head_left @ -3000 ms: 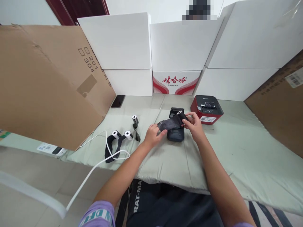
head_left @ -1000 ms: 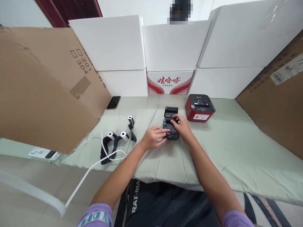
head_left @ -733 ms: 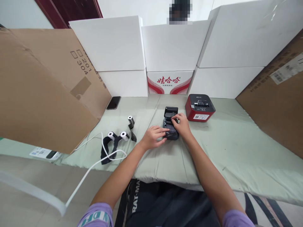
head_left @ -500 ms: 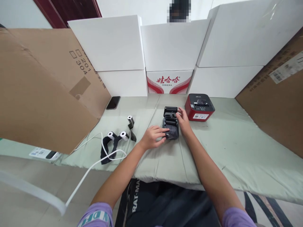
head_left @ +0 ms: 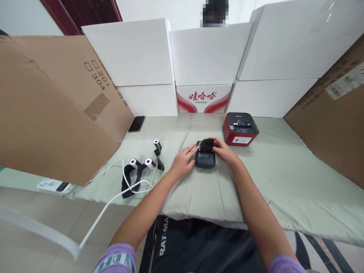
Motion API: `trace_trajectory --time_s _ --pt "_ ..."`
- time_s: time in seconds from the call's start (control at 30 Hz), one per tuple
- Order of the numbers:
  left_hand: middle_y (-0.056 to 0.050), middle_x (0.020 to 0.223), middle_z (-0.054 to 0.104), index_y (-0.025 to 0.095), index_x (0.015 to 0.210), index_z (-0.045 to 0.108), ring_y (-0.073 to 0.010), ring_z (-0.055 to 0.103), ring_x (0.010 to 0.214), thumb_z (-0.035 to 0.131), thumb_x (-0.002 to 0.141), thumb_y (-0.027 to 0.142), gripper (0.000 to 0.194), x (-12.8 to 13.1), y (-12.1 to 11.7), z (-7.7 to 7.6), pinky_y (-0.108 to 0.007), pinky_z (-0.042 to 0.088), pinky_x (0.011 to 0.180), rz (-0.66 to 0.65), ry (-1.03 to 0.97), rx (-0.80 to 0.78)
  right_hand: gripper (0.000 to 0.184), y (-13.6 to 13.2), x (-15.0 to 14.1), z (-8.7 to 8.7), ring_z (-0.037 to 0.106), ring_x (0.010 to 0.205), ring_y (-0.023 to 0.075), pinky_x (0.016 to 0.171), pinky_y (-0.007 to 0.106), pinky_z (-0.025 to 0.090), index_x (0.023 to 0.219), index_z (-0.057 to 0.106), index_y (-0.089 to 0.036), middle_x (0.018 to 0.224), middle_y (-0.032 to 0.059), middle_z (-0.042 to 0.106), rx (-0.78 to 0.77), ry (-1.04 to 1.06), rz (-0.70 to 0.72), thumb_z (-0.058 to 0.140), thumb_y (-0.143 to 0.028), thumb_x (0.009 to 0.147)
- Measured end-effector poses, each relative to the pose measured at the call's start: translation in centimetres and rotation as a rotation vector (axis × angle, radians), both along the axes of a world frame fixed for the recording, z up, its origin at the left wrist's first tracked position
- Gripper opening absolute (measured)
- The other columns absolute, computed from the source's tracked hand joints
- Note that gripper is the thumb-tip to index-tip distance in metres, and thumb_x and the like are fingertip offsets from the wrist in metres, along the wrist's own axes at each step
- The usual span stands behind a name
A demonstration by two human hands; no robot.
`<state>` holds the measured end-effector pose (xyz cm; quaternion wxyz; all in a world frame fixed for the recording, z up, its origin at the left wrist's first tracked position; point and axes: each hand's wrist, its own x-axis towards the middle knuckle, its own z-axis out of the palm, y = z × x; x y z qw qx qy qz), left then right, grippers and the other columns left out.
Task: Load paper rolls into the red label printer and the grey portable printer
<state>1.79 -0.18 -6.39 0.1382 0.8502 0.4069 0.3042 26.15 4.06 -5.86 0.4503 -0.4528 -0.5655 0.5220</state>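
Observation:
A small dark portable printer (head_left: 205, 160) lies on the cloth-covered table, its lid down. A glossy black strip (head_left: 206, 145) stands up out of its top. My left hand (head_left: 183, 162) has its fingers stretched out, their tips against the printer's left side. At the far right corner of the printer, my right hand (head_left: 224, 150) is closed, the index finger behind the strip and the thumb near its right edge. Whether the right fingers also pinch the strip is hard to tell.
Paper rolls (head_left: 149, 163) with dark unrolled tails and a white cable (head_left: 127, 188) lie left. A phone (head_left: 137, 124) is at the back left, a red-and-black printer (head_left: 240, 129) at the back right. White boxes (head_left: 210, 57) and brown cardboard (head_left: 57, 110) wall the table (head_left: 284, 170).
The portable printer's lid has swung down shut, and the black strip now sticks up from its top. My left hand has moved off the front part to the left side.

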Motion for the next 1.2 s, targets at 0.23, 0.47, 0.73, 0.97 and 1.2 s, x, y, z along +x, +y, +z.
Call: trace_trajectory --time_s 0.23,0.47,0.73,0.97,1.2 --pt "-0.005 0.15 0.056 0.027 0.142 0.057 -0.0246 0.054 0.136 0.05 0.081 0.006 0.065 0.9 0.0 0.2 -0.043 0.046 0.111 0.114 0.063 -0.093 0.045 -0.2 -0.4 0.1 0.064 0.117 0.0245 0.108 0.043 0.046 0.113 0.063 -0.022 0.119 0.006 0.072 0.066 0.0 0.026 0.076 -0.034 0.072" --pt "-0.004 0.142 0.064 0.028 0.14 0.058 -0.0232 0.06 0.128 0.049 0.083 0.007 0.061 0.9 0.0 0.2 -0.041 0.048 0.105 0.128 0.058 -0.047 0.056 -0.4 -0.2 -0.8 0.063 0.122 0.0261 0.112 0.046 0.044 0.121 0.059 -0.021 0.128 0.0103 0.068 0.054 -0.005 -0.095 0.075 -0.035 0.069" --pt "-0.006 0.131 0.07 0.023 0.144 0.05 -0.0226 0.068 0.112 0.053 0.084 0.013 0.061 0.6 0.4 -0.5 -0.04 0.048 0.1 0.142 0.003 -0.056 0.059 -6.2 -4.5 -0.8 0.059 0.124 0.0325 0.109 0.051 0.045 0.134 0.054 -0.018 0.132 0.0146 0.064 0.067 -0.381 -0.352 0.057 -0.033 0.078" --pt "-0.006 0.137 0.068 0.024 0.141 0.046 -0.0213 0.069 0.111 0.055 0.08 0.008 0.064 0.3 0.5 -0.7 -0.041 0.049 0.102 0.176 -0.065 -0.116 0.11 -8.3 -10.1 0.9 0.042 0.136 0.0466 0.11 0.058 0.035 0.156 0.023 -0.002 0.144 0.0315 0.045 -0.056 -0.822 -0.62 0.074 -0.053 0.072" --pt "-0.007 0.135 0.068 0.023 0.138 0.047 -0.0212 0.07 0.109 0.054 0.081 0.009 0.06 0.0 0.5 -0.5 -0.041 0.051 0.101 0.198 -0.108 -0.138 0.102 -8.9 -7.2 1.0 0.048 0.122 0.0458 0.105 0.06 0.037 0.149 0.035 -0.011 0.13 0.0277 0.055 0.055 -0.757 -0.64 0.078 -0.045 0.062"
